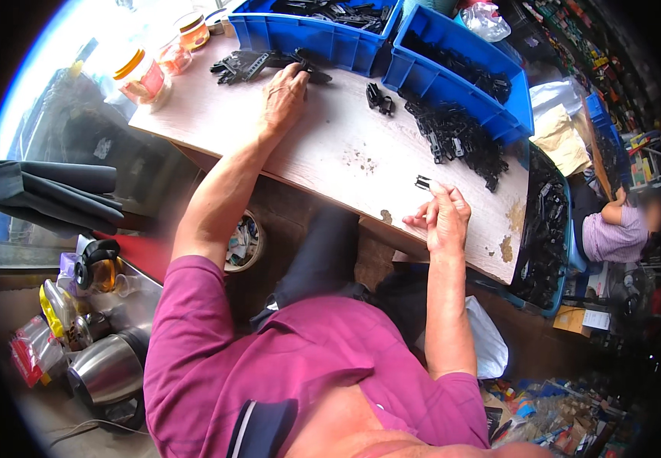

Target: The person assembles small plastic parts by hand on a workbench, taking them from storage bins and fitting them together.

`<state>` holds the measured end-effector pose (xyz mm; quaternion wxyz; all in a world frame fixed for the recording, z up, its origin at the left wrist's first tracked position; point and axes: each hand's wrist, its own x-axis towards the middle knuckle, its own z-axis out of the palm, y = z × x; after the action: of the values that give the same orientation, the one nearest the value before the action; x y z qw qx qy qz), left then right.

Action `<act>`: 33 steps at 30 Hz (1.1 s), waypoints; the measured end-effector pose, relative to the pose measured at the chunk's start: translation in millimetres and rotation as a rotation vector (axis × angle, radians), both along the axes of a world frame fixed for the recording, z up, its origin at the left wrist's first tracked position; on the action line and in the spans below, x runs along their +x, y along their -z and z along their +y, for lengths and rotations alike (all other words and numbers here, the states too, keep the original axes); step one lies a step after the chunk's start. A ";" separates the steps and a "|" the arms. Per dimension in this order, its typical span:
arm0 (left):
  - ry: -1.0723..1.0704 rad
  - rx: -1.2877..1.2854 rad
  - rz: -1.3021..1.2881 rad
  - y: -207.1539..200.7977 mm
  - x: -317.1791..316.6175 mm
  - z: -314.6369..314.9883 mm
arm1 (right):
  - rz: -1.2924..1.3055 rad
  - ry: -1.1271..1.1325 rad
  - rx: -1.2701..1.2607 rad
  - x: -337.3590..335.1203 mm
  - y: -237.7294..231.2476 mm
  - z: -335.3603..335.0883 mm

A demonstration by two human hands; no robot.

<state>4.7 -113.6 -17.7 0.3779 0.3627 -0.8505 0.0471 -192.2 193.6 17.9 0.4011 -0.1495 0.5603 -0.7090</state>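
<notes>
We see two bare hands working well apart over a pale wooden table (330, 137). The right hand (446, 214), raised near the table's front edge, has its thumb and forefinger pinched together on a small black part (423, 182). That part juts out to the left of the fingertips, with a pale stripe showing on it, while the other fingers curl in below.

The left hand (282, 99) reaches to the far side, its fingers bent down over the right half of a low heap of black pieces (248, 66). Its fingertips are partly hidden there, so we cannot tell whether they are closed on a piece or merely resting among them.

Between the two hands, though farther back, we find a little black cluster (378, 99) lying by itself. Beyond the right hand spreads a larger black pile (460, 141), just in front of a blue bin (453, 93) that has more dark pieces inside. A second blue bin (300, 38), also filled with black pieces, stands behind the left hand. To the left of the low heap, we see a jar with an orange lid (140, 76) near the table's edge.
</notes>
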 end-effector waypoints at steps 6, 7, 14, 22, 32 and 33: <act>0.151 0.029 0.068 -7.5 3.7 38.0 | -0.004 -0.023 -0.030 -2.3 0.8 -0.1; 0.155 0.034 0.064 -9.4 6.7 47.0 | 0.003 -0.035 -0.037 -2.1 0.0 -0.5; 0.374 0.120 -0.097 -12.3 11.4 73.1 | -0.002 -0.035 0.032 -3.6 -2.3 -3.8; -0.060 0.281 0.011 -16.6 4.6 81.7 | 0.016 -0.061 0.021 -4.0 -1.9 -4.9; -0.031 0.322 -0.065 -20.2 3.1 121.9 | -0.013 -0.072 0.018 0.6 -5.8 4.8; 0.017 0.271 -0.036 -16.8 4.5 122.8 | -0.014 -0.079 0.016 0.5 -5.4 5.2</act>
<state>9.2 9.2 -0.9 0.3106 0.4023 -0.8587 -0.0648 -191.7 198.8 23.3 0.4340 -0.1632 0.5568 -0.6891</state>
